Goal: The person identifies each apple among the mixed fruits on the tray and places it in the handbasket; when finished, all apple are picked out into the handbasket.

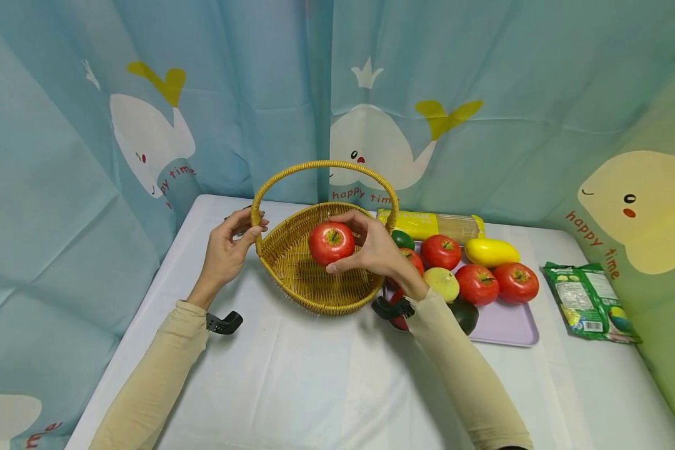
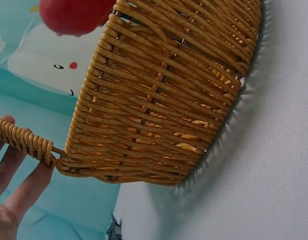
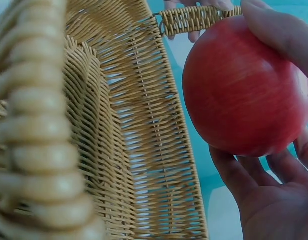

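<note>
A yellow-brown wicker basket (image 1: 292,275) with a tall arched handle (image 1: 324,164) stands on the table. My left hand (image 1: 229,247) pinches the lower left end of that handle between thumb and fingers, as the left wrist view also shows. Over the basket's opening, my right hand (image 1: 371,247) holds a red apple (image 1: 331,243) with a short stem. In the right wrist view the apple (image 3: 243,90) lies between thumb and fingers, above the basket's rim. What I can see of the basket's inside is bare weave.
Right of the basket, a lilac tray (image 1: 506,325) carries several red apples (image 1: 477,285), a yellow-green round fruit (image 1: 442,284), a yellow oval fruit (image 1: 492,252) and dark green ones. Behind it lies a yellow noodle packet (image 1: 427,225). A green snack bag (image 1: 589,301) lies far right; a curtain (image 1: 292,94) hangs behind.
</note>
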The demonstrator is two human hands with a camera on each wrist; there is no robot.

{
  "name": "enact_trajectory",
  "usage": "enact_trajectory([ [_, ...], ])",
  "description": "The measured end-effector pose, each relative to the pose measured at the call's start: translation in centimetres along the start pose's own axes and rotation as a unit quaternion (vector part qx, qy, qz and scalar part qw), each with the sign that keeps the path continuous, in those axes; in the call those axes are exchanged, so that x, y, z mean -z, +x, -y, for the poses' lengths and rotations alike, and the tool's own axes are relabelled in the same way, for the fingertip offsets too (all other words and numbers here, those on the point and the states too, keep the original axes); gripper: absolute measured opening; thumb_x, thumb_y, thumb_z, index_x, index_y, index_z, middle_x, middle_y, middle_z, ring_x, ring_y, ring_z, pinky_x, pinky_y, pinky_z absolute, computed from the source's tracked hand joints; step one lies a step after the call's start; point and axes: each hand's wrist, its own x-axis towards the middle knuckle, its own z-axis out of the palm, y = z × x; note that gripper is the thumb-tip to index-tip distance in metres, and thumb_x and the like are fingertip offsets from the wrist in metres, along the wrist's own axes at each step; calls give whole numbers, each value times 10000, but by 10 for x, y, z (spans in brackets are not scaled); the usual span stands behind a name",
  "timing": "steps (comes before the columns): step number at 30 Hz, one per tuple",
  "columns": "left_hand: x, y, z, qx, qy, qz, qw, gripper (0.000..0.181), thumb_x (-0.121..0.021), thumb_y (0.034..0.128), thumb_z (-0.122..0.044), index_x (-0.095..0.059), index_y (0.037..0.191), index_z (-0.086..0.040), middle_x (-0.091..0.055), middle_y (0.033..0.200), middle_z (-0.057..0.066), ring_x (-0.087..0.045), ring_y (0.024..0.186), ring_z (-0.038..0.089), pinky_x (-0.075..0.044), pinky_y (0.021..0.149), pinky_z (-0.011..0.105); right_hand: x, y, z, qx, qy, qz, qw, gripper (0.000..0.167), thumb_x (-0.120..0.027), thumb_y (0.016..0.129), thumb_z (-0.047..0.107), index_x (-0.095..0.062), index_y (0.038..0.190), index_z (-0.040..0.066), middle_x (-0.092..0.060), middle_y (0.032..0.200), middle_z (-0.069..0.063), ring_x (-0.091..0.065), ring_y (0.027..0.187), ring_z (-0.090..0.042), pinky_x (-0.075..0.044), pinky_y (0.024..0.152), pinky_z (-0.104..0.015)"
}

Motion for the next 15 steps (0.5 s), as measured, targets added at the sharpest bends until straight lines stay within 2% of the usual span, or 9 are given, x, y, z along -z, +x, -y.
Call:
enact_trajectory([
  [8,0,0,0,8,53,-10,10000,312,-632,1039,28,-629,1345,89,-702,1203,307,-705,1106,79,-624,895,195,1,10,1,-22,-189,1,9998,821,-1034,638,136,-638,1357,147,-718,1317,-44,-672,1196,-221,-626,1000,-410],
  [15,0,0,1,10,36,-4,10000,318,-618,1043,38,-606,1346,134,-693,1207,321,-702,1099,88,-616,912,187,1,17,2,-97,-340,-5,9994,802,-1042,634,176,-634,1325,165,-711,1314,-20,-673,1182,-212,-631,991,-423],
])
